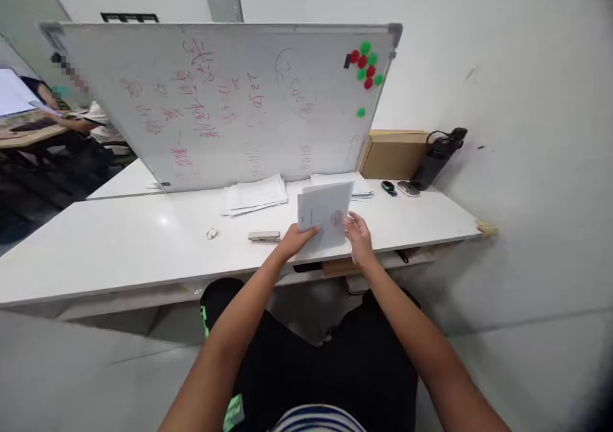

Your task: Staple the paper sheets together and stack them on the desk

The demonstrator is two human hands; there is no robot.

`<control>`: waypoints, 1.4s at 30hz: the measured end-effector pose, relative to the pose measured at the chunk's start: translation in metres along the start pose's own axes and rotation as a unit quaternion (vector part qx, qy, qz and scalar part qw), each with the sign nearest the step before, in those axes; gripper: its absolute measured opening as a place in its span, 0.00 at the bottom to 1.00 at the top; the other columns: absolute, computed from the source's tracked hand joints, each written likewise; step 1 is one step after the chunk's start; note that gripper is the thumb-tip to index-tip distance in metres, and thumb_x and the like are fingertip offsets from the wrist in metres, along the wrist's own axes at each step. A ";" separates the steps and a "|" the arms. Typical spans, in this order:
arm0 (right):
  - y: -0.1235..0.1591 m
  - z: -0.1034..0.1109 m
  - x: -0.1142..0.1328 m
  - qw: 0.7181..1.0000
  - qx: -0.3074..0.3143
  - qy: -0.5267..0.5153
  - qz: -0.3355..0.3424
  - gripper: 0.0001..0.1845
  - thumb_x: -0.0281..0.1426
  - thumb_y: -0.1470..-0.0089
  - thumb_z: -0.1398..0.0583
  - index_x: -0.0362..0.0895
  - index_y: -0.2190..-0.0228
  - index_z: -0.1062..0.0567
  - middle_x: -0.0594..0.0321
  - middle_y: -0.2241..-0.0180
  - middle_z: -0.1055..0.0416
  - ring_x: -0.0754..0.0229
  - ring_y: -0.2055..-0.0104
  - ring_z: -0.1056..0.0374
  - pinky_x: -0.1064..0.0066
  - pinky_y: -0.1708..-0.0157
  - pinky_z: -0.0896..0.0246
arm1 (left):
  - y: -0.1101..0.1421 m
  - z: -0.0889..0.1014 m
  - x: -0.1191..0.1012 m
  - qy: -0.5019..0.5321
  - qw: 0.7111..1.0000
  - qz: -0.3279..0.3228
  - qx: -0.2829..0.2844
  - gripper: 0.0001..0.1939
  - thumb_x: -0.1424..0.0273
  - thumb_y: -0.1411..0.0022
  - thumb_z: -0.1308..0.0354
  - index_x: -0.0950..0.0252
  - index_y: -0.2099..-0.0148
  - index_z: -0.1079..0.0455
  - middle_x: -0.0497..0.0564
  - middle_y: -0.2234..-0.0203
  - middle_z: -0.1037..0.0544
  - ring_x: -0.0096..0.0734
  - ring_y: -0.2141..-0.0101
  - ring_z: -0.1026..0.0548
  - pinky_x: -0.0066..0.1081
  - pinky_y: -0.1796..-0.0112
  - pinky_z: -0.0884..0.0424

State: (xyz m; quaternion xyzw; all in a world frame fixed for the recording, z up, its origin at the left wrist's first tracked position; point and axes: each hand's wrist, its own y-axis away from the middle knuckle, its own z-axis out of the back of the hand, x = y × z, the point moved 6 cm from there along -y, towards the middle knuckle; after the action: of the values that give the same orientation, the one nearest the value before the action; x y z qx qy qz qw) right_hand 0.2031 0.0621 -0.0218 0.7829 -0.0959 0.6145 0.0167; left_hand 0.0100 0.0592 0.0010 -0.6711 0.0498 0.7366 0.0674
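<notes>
White papers (328,205) stand, long axis near upright, in left hand (297,239)

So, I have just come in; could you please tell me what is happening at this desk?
A person sits at a white desk and holds some papers upright. The left hand grips them at the left side, thumb in front; the right hand is at their right edge. A stapler lies beside the left hand. Farther back, a paper stack lies before the whiteboard.
</notes>
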 end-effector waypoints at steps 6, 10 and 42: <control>0.001 -0.006 0.021 0.998 0.012 0.031 0.060 0.20 0.44 0.60 0.32 0.44 0.70 0.30 0.64 0.68 0.27 0.58 0.63 0.31 0.63 0.59 0.36 | -0.001 0.001 0.006 0.101 0.995 0.001 -0.018 0.28 0.56 0.51 0.33 0.71 0.52 0.26 0.59 0.54 0.23 0.45 0.52 0.27 0.42 0.51 0.31; 0.003 -0.019 0.026 0.995 0.092 0.032 0.025 0.22 0.42 0.60 0.32 0.44 0.63 0.26 0.61 0.63 0.24 0.55 0.59 0.30 0.61 0.56 0.37 | 0.001 -0.004 -0.010 0.116 0.993 -0.029 -0.013 0.24 0.58 0.49 0.34 0.69 0.54 0.25 0.57 0.56 0.22 0.42 0.55 0.26 0.41 0.51 0.32; 0.005 -0.025 0.005 0.995 0.054 -0.087 -0.002 0.17 0.38 0.62 0.30 0.44 0.68 0.21 0.62 0.63 0.22 0.53 0.56 0.29 0.59 0.50 0.39 | 0.004 0.003 -0.008 -0.032 0.994 -0.098 -0.034 0.19 0.59 0.44 0.40 0.66 0.56 0.25 0.53 0.58 0.21 0.42 0.56 0.26 0.39 0.54 0.31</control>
State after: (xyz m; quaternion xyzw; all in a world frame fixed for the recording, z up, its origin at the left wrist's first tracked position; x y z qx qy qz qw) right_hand 0.1791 0.0599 -0.0114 0.8335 -0.0620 0.5481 -0.0322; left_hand 0.0069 0.0554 0.0088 -0.6510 -0.0432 0.7486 0.1184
